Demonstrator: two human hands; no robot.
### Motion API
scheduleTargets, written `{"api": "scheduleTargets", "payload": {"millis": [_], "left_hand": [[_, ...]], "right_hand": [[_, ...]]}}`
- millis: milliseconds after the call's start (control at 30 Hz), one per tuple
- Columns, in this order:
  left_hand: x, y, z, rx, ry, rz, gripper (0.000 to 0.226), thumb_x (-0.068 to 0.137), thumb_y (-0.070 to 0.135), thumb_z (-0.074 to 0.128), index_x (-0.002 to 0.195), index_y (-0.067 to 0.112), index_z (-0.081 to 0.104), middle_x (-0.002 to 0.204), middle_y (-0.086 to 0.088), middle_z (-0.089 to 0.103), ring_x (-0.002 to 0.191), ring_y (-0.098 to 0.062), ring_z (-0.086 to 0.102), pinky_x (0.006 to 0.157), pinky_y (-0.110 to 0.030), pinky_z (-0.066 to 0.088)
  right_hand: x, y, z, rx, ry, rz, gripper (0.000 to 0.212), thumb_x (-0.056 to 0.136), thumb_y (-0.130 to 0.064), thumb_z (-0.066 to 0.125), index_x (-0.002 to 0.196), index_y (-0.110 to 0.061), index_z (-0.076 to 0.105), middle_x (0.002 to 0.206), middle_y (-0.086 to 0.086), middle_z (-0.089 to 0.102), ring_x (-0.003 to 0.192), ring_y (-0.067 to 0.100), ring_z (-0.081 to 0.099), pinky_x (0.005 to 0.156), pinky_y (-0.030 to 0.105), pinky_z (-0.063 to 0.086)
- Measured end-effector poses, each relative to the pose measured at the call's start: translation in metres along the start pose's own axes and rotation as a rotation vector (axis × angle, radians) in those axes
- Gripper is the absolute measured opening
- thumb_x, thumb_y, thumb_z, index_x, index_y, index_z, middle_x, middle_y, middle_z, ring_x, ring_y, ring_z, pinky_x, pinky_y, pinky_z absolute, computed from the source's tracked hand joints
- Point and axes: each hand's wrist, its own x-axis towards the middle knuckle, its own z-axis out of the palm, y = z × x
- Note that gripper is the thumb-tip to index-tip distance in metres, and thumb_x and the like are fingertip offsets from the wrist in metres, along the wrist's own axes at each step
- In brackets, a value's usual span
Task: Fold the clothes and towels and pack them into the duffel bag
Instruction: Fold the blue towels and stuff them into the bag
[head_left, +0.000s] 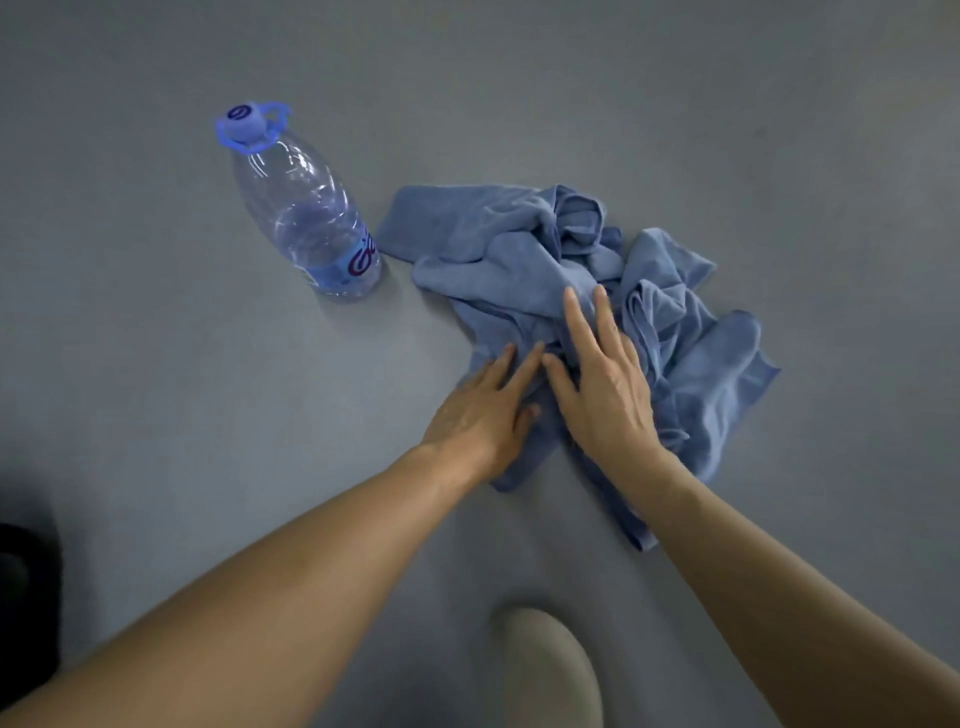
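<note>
The crumpled light-blue microfibre towel lies on the grey floor, its long axis running from far left, near the clear plastic water bottle, to near right. Both hands rest flat on its near part: the left hand at the edge, fingers straight and slightly apart, the right hand spread over the middle folds. Most bunched cloth lies ahead and right of the fingertips, nearer the right hand.
</note>
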Motion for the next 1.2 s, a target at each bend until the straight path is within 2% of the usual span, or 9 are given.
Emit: {"api": "scheduleTargets", "payload": {"millis": [67,167,300,400,533,700,867,1033,1200], "left_hand": [[0.005,0.003,0.006,0.004,-0.051,-0.026,0.068,0.106,0.037,0.038,0.159,0.039,-0.003,0.169,-0.001,-0.004,0.154,-0.027,0.009,0.120,-0.041,0.026],[0.001,0.003,0.000,-0.047,-0.054,-0.062,0.068,0.105,0.034,0.041,0.159,0.037,0.000,0.169,0.002,-0.004,0.154,-0.026,0.012,0.118,-0.040,0.029],[-0.033,0.000,-0.037,-0.097,0.079,-0.052,0.070,0.102,0.028,0.048,0.160,0.034,0.010,0.169,0.001,0.009,0.147,-0.023,0.032,0.111,-0.036,0.037],[-0.074,-0.005,-0.077,-0.134,0.180,-0.051,0.071,0.101,0.027,0.052,0.160,0.034,0.013,0.168,0.006,0.014,0.149,-0.016,0.027,0.115,-0.031,0.032],[-0.145,-0.008,-0.140,-0.184,0.318,-0.147,0.070,0.100,0.038,0.055,0.157,0.044,0.017,0.161,0.018,0.030,0.143,-0.006,0.036,0.113,-0.027,0.035],[-0.258,-0.007,-0.209,-0.366,0.528,-0.351,0.065,0.092,0.043,0.067,0.147,0.052,0.035,0.136,0.025,0.056,0.120,0.001,0.056,0.104,-0.032,0.047],[-0.384,-0.009,-0.241,-0.506,0.758,-0.495,0.062,0.087,0.033,0.076,0.140,0.049,0.048,0.127,0.028,0.059,0.114,0.005,0.057,0.096,-0.029,0.049],[-0.445,-0.017,-0.264,-0.473,0.840,-0.505,0.015,0.094,0.024,0.065,0.090,0.038,0.068,0.088,0.024,0.070,0.086,0.001,0.065,0.074,-0.027,0.053],[-0.481,-0.030,-0.278,-0.573,0.851,-0.484,0.025,0.086,0.047,0.072,0.107,0.047,0.058,0.111,0.032,0.062,0.103,0.006,0.060,0.088,-0.026,0.052]], "right_hand": [[0.011,0.000,0.005,-0.028,-0.028,0.076,0.069,0.100,-0.034,0.050,0.159,-0.034,0.015,0.163,0.007,0.025,0.134,0.037,0.040,0.109,0.047,0.037],[0.020,0.000,-0.001,-0.016,0.045,0.032,0.056,0.100,-0.024,0.051,0.153,-0.030,0.035,0.131,0.008,0.055,0.113,0.033,0.054,0.094,0.045,0.047],[0.011,-0.020,-0.017,0.172,0.197,0.044,0.035,0.102,-0.023,0.052,0.136,-0.026,0.060,0.113,-0.002,0.064,0.104,0.024,0.057,0.089,0.031,0.045],[0.003,-0.060,-0.036,0.316,0.191,-0.064,0.029,0.101,-0.021,0.054,0.127,-0.027,0.065,0.110,-0.008,0.064,0.102,0.017,0.057,0.090,0.026,0.042],[-0.005,-0.138,-0.079,0.459,0.092,-0.214,0.025,0.101,-0.019,0.054,0.120,-0.029,0.066,0.109,-0.010,0.065,0.100,0.013,0.056,0.092,0.034,0.047],[-0.026,-0.240,-0.144,0.656,-0.191,-0.304,0.021,0.099,-0.022,0.053,0.110,-0.035,0.066,0.103,-0.019,0.069,0.103,0.003,0.062,0.093,0.027,0.048],[-0.059,-0.335,-0.201,0.695,-0.400,-0.469,0.018,0.097,-0.012,0.056,0.098,-0.025,0.067,0.092,-0.013,0.070,0.091,0.003,0.063,0.085,0.019,0.046],[-0.094,-0.411,-0.225,0.566,-0.497,-0.553,0.021,0.096,-0.013,0.056,0.090,-0.029,0.067,0.086,-0.017,0.069,0.087,0.003,0.063,0.082,0.021,0.049],[-0.125,-0.462,-0.226,0.533,-0.512,-0.521,0.016,0.092,-0.014,0.058,0.092,-0.024,0.070,0.091,-0.006,0.072,0.092,0.013,0.066,0.089,0.035,0.053]]}}
